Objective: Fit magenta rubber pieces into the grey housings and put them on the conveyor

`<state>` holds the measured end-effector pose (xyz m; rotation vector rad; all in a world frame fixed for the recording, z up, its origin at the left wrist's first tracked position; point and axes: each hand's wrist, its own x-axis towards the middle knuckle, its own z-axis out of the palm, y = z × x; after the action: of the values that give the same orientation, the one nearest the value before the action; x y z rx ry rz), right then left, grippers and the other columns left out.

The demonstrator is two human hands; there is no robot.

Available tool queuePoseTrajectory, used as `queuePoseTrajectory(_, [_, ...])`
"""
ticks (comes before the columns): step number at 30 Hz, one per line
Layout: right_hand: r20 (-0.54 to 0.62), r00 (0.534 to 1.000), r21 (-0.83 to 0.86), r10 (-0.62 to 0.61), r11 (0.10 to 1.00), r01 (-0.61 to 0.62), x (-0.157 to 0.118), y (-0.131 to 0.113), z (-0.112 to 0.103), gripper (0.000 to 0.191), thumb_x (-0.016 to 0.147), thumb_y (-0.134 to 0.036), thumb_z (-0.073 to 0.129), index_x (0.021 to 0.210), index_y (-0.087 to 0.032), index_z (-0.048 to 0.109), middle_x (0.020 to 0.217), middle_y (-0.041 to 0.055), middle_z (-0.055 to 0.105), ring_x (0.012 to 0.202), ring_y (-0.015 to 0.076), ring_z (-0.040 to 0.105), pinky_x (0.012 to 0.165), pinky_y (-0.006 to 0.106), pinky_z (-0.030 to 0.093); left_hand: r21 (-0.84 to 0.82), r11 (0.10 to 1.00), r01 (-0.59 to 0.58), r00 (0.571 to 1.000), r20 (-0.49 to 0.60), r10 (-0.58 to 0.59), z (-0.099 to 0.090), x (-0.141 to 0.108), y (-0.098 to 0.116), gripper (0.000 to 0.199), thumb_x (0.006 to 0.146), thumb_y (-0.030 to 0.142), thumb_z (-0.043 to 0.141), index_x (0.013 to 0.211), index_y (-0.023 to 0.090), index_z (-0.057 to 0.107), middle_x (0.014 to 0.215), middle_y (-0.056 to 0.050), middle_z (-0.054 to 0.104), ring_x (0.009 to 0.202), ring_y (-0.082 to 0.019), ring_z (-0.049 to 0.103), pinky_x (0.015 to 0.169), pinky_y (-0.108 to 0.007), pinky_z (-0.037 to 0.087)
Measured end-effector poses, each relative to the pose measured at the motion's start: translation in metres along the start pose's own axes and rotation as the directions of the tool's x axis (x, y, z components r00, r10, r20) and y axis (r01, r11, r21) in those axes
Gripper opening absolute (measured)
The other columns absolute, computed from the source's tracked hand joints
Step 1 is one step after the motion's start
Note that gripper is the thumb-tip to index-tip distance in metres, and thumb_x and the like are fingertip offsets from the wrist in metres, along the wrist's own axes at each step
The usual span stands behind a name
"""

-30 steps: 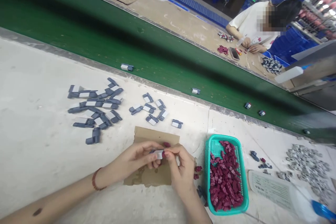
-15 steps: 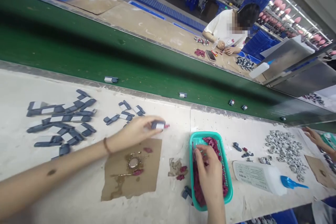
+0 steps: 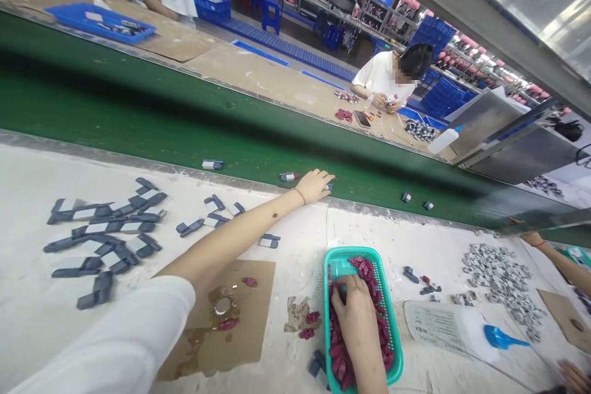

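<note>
My left hand (image 3: 314,186) reaches over the near edge of the green conveyor belt (image 3: 152,129), fingers stretched out. Under its fingertips, partly covered, is a small grey-and-white plastic part (image 3: 328,187). Just left of that hand lies another grey-and-white part with a red end (image 3: 289,176). My right hand (image 3: 357,314) is down in a turquoise plastic basket (image 3: 398,345), its fingers curled among dark red plastic pieces (image 3: 341,364). Whatever those fingers pinch is hidden. Beside the basket, a stained cardboard sheet (image 3: 252,338) carries a small round metal dish (image 3: 223,305) and red pieces.
Grey-and-white parts (image 3: 99,228) lie spread at the left. Right of the basket are a white bottle with a blue nozzle (image 3: 462,327) and a heap of pale pieces (image 3: 496,277). Co-workers sit across the belt; another person's arm (image 3: 554,255) shows at the right.
My left hand has gone from above the cardboard out to the belt and let go of its grey-and-white part. A red-ended part now lies on the belt. My right hand stays in the basket.
</note>
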<state>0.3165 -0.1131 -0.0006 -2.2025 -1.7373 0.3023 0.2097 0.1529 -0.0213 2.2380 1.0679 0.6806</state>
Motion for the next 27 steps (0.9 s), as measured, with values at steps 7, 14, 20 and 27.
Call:
queuePoseTrajectory(7, [0.024,0.991,0.529,0.133,0.839,-0.125,-0.003,-0.001,-0.009,0.013,0.084,-0.03,0.056,0.085,-0.02,0.064,0.074,0.0042,0.07,0.068,0.0212,0.066,0.065,0.031,0.052,-0.321,0.939,0.125,0.991,0.085,-0.103,0.011,-0.001,0.018,0.03,0.094,0.03,0.057,0.121,0.016,0.058,0.121,-0.01,0.061,0.1,-0.023,0.063,0.084,-0.043,0.055])
queuePoseTrajectory(14, [0.067,0.984,0.797,0.166,0.584,-0.153,-0.01,-0.028,-0.017,0.019,0.078,-0.038,0.069,0.086,-0.021,0.072,0.071,0.0028,0.07,0.065,0.017,0.064,0.062,0.026,0.052,-0.626,0.71,0.323,0.946,0.209,-0.247,-0.051,-0.115,0.008,0.035,0.092,0.039,0.049,0.106,0.01,0.064,0.097,-0.014,0.074,0.082,-0.023,0.071,0.069,-0.034,0.058])
queuePoseTrajectory(20, [0.186,0.982,0.842,0.047,0.507,-0.183,-0.012,-0.067,0.006,0.017,0.078,-0.037,0.072,0.081,-0.021,0.075,0.068,0.0032,0.07,0.06,0.0155,0.063,0.055,0.024,0.051,-0.75,0.381,0.541,0.797,0.312,-0.517,-0.101,-0.214,0.005,0.04,0.064,0.041,0.079,0.096,0.019,0.068,0.091,-0.005,0.071,0.079,-0.021,0.065,0.073,-0.031,0.053])
queuePoseTrajectory(27, [0.294,0.954,0.855,-0.06,0.463,-0.234,-0.015,-0.099,0.031,0.017,0.079,-0.036,0.072,0.085,-0.021,0.074,0.074,0.0041,0.072,0.068,0.0164,0.067,0.065,0.026,0.055,-0.759,0.291,0.583,0.787,0.439,-0.432,-0.097,-0.267,0.018,0.043,0.075,0.054,0.068,0.103,0.02,0.065,0.073,0.0,0.062,0.055,-0.014,0.052,0.054,-0.025,0.045])
